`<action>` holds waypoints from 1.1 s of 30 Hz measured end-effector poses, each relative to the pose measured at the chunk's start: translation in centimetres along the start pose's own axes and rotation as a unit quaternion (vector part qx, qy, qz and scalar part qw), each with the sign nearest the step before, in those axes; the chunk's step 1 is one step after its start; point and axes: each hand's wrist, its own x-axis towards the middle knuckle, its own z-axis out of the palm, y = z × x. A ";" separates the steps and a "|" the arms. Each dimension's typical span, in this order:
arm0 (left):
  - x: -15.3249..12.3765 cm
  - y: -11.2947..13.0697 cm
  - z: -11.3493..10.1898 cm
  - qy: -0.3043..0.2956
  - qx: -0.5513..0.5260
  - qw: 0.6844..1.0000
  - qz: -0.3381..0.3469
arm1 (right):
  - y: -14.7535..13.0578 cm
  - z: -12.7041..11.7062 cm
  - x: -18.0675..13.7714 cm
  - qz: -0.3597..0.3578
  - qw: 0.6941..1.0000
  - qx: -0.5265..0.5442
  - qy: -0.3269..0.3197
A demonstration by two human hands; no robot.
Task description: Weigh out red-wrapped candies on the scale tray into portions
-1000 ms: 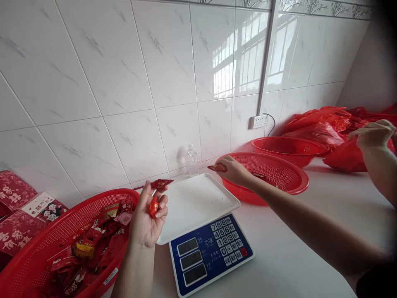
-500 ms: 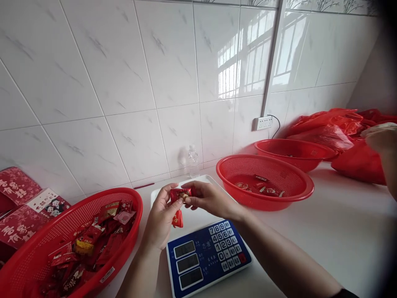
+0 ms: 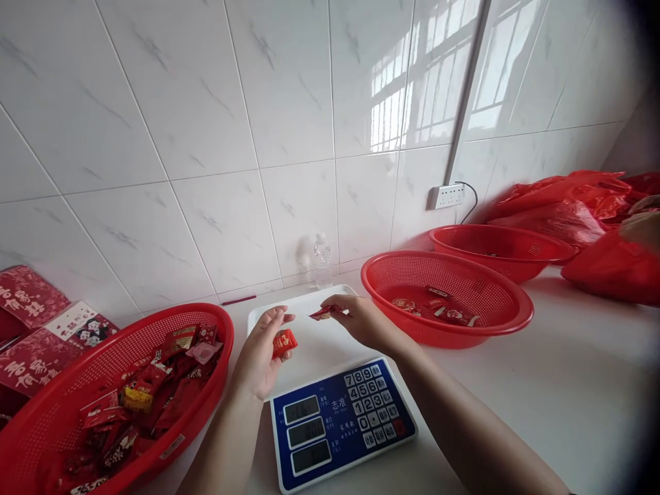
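Note:
My left hand is closed around a small red candy packet with gold lettering, held over the near left part of the scale's white tray. To its right, my right hand pinches another small red candy packet between thumb and fingers, above the tray. The two hands are apart. Below them lies the blue panel of the digital scale, with its number keys and three displays. At the left, a red plastic basket holds many red wrapped candies and one yellow piece.
Two more red baskets, a nearer one with a few packets and a farther one, stand right of the scale. A clear bottle stands by the wall. Red bags and another person's hand are far right; printed boxes far left.
My hands have moved apart. The right hand has drawn one red packet away to the right, while the other packet stays in my left hand. The view has shifted slightly.

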 end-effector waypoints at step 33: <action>-0.1 0.1 -1.3 0.011 0.307 0.917 0.256 | 0.3 -0.2 0.6 0.101 0.986 0.130 -0.008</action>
